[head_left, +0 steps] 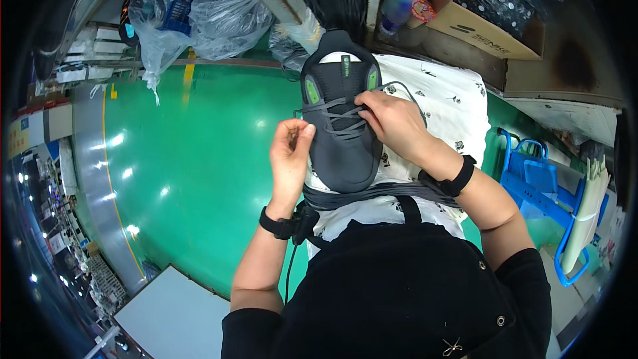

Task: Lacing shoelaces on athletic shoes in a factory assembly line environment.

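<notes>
A dark grey sneaker (pixel 342 139) with green eyelet patches and grey laces lies on my lap, toe toward me, on white patterned cloth (pixel 446 103). My left hand (pixel 291 153) is at the shoe's left side with thumb and fingers pinched on a lace end. My right hand (pixel 392 119) rests on the upper right of the lacing and grips the lace there, a loop of it arching to the right. Both wrists wear black bands. A dark strap (pixel 372 194) crosses my lap under the toe.
A shiny green floor (pixel 193 159) spreads to the left. Clear plastic bags (pixel 199 16) lie at the top left, a cardboard box (pixel 475 26) and a bottle at the top right. A blue plastic stool (pixel 538 186) stands at the right, a grey board at the lower left.
</notes>
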A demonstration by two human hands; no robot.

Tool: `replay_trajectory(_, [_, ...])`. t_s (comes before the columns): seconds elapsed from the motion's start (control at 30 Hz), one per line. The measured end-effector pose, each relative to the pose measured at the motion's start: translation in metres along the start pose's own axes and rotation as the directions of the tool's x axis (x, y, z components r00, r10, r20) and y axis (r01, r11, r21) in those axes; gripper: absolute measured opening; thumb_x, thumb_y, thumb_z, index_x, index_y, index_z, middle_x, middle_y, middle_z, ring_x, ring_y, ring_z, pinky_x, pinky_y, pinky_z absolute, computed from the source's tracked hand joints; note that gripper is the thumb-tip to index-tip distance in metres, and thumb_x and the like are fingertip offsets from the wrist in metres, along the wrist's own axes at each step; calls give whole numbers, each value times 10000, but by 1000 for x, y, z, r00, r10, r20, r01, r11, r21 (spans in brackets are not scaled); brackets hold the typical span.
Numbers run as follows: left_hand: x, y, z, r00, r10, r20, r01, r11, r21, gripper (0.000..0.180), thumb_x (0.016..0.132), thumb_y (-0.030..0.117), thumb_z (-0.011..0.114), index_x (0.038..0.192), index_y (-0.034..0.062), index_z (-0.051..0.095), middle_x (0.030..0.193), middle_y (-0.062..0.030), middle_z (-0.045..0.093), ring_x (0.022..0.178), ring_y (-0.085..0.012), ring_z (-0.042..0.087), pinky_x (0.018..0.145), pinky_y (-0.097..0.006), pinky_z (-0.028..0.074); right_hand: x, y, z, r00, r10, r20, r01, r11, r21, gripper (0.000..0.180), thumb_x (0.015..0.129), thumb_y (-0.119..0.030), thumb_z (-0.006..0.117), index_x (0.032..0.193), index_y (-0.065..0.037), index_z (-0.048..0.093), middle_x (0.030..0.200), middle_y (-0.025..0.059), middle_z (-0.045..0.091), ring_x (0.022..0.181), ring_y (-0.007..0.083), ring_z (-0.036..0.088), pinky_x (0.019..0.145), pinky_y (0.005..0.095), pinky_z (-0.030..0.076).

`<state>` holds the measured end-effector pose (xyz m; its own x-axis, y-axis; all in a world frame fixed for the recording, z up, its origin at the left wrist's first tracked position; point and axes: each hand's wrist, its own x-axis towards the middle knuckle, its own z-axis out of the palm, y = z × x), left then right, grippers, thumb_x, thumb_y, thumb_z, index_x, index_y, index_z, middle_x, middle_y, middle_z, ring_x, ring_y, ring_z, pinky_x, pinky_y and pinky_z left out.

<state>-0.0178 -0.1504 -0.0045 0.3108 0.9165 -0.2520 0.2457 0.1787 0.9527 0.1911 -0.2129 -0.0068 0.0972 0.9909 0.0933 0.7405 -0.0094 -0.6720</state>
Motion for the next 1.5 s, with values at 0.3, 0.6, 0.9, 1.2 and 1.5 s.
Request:
replay_trajectory(0.3, [8,-28,25,998,23,-59,-18,997,77,170,836,43,700,855,48,532,718,44,497,648,-34,414,600,-194,368,20,10,-41,904,-67,422,76,997,-5,116,830,-156,632,820,-75,550,776,109,620,768,328,617,635,437,456])
replay_trajectory(0.6, [6,-9,-5,952,-143,270,226,925,-305,161,927,77,567,1083,41,547,856,54,489,717,-43,428,617,-195,348,2,29,-34,932,61,357,-136,973,188,106,852,-108,632,896,-50,555,717,113,602,668,282,597,627,380,451])
replay_trajectory(0.9, [27,12,-119,988,-153,-27,155,987,52,215,962,253,532,1023,73,632,741,26,547,607,-37,425,524,-198,331,-4,42,-15,907,391,155,-396,670,628,81,924,-109,599,942,-38,566,745,-34,509,674,58,440,630,226,398])
replay_trajectory(1.2, [57,22,-130,836,478,-269,-317,821,474,228,911,78,587,1134,32,575,825,7,524,714,-92,491,634,-244,428,-11,32,-5,882,454,126,-374,510,774,180,972,-155,512,1013,-19,622,767,-11,552,689,76,470,650,229,414])
replay_trajectory(1.5, [35,47,16,686,398,609,-724,297,622,106,768,51,676,862,26,633,853,-101,545,795,-287,577,676,-377,470,-17,27,26,893,410,183,-437,698,567,190,844,-157,720,859,-42,570,679,-39,526,627,45,449,577,205,384])
